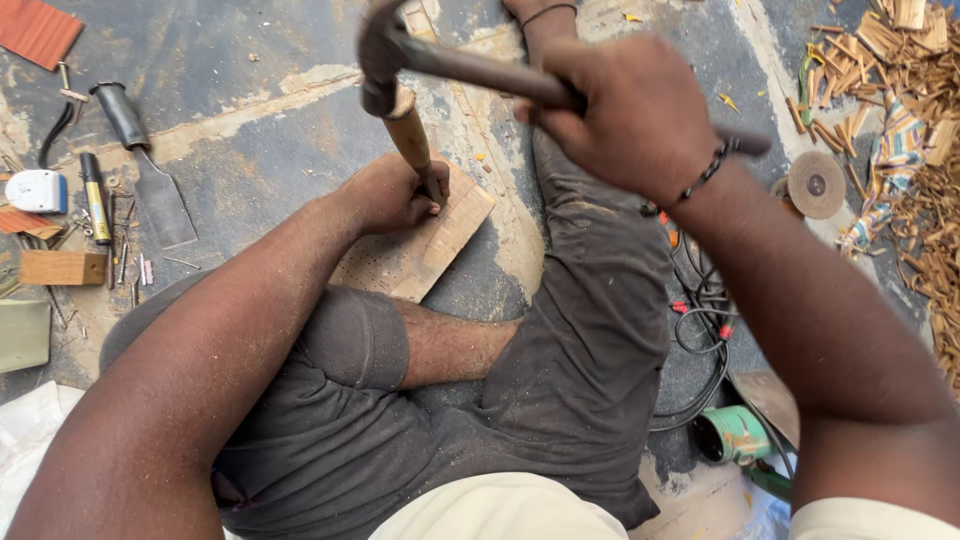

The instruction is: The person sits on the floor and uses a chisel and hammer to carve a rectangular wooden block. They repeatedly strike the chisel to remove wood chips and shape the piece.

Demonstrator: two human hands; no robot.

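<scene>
Bright, even daylight, soft shadows under the arms and legs, no harsh glare, slight motion blur on the hammer (400, 55), wide-angle stretch at the edges, floor (230, 60) detail sharp

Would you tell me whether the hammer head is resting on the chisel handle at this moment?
Yes, the hammer in the right hand sits on top of the wooden chisel, which the left hand steadies on the board.
</scene>
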